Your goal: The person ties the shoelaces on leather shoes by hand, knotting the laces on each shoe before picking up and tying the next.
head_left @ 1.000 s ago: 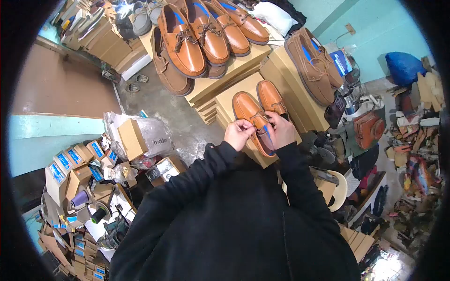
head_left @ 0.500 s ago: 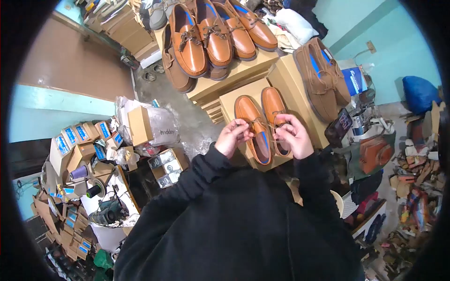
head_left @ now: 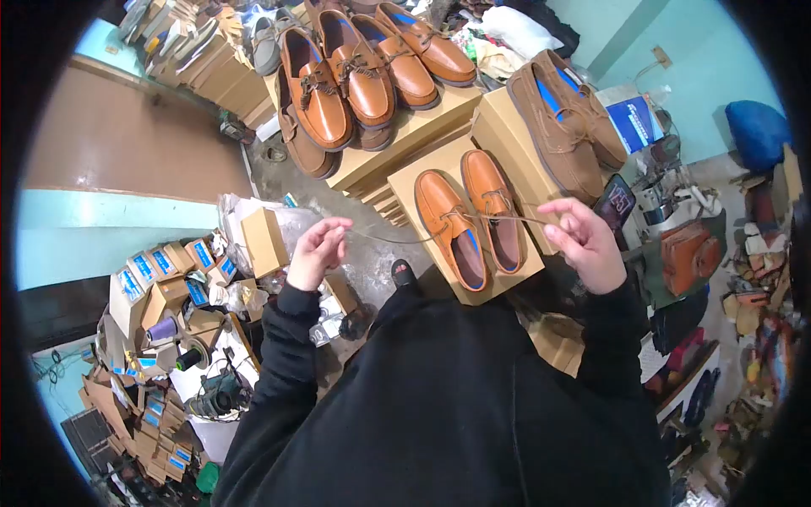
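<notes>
Two tan leather shoes with blue inner linings, a left shoe [head_left: 441, 207] and a right shoe [head_left: 489, 188], stand side by side on a cardboard box [head_left: 403, 188]. My left hand [head_left: 319, 253], out to the left of the box, pinches one end of a thin lace [head_left: 397, 242] that runs from the left shoe. To the right of the shoes, my right hand [head_left: 585, 245] pinches another lace end [head_left: 530, 220], stretched from the shoes. Both hands are raised and apart from the shoes.
Several tan shoes [head_left: 363, 93] stand on boxes beyond the pair. Brown shoes [head_left: 557, 127] rest on a box at the right, near a phone [head_left: 615, 204] and a sewing machine [head_left: 655, 207]. Small boxes [head_left: 144, 269] are piled at the left. A sandalled foot [head_left: 403, 272] shows below.
Both hands have moved outward from the shoes, the left one farther, drawing the lace ends out to either side. The view has shifted slightly.
</notes>
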Available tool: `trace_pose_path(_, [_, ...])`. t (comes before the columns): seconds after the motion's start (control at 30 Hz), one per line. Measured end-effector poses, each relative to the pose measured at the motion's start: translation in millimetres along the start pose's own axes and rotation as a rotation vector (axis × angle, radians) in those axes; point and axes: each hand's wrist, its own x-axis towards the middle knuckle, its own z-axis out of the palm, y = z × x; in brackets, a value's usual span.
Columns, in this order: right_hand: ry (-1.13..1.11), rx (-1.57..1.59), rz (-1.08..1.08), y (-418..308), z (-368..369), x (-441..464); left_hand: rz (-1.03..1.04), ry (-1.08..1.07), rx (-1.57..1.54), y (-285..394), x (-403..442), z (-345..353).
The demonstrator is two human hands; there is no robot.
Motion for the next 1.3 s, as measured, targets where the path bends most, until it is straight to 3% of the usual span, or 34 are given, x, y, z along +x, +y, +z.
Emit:
trace_pose_path(0.07, [0.021,-0.197,0.003,23.5,-12.2,-10.4,0.04,0.045,0.29,-45.7,4.6,-35.5])
trace_pose_path(0.17, [0.09,-0.602,0.118,68.6,-22.1,-35.2,-0.026,-0.079,0.752,-98.4,-2.2,-75.9])
trace_pose_path(0.27, [0.104,-0.923,0.163,118.3,-28.5,-68.9,-0.235,-0.161,1.155,-125.4,-4.3,-87.8])
trace_pose_path(0.37, [0.174,-1.027,-0.043,109.0,-15.2,-67.1,0.096,0.024,1.392,-132.2,21.6,-70.6])
trace_pose_path(0.47, [0.201,-0.697,-0.02,56.7,28.3,-28.8,0.287,0.052,1.051,-45.6,40.4,18.5])
trace_pose_path(0.53, [0.207,-0.531,-0.205,49.7,63.4,-6.7,0.531,0.033,0.922,-22.6,52.9,66.4])
trace_pose_path(0.6, [0.122,-0.163,-0.167,57.7,102.9,7.1,0.724,-0.018,0.887,-10.7,64.1,101.0])
trace_pose_path(0.63, [0.039,0.046,-0.02,98.3,121.8,14.7,0.775,-0.054,0.883,-5.6,69.7,114.9])
trace_pose_path(0.8, [0.004,0.326,0.194,145.7,168.4,29.7,0.668,-0.14,0.83,-40.3,102.4,126.7])
trace_pose_path(0.9, [0.109,0.434,0.172,166.0,175.1,50.0,0.666,-0.208,0.861,-44.6,106.0,124.3])
trace_pose_path(0.93, [-0.008,0.436,0.067,162.8,171.5,59.8,0.637,-0.229,0.885,-38.0,104.9,122.8])
trace_pose_path(1.07, [-0.003,0.481,0.034,141.5,175.9,64.4,0.588,-0.259,1.002,-31.3,107.3,117.9])
trace_pose_path(1.17, [-0.064,0.397,0.099,152.7,169.2,61.6,0.639,-0.245,1.032,-33.3,111.2,112.0])
trace_pose_path(1.3, [-0.122,0.589,0.114,143.4,166.6,56.1,0.65,-0.254,1.095,-32.9,110.2,108.1])
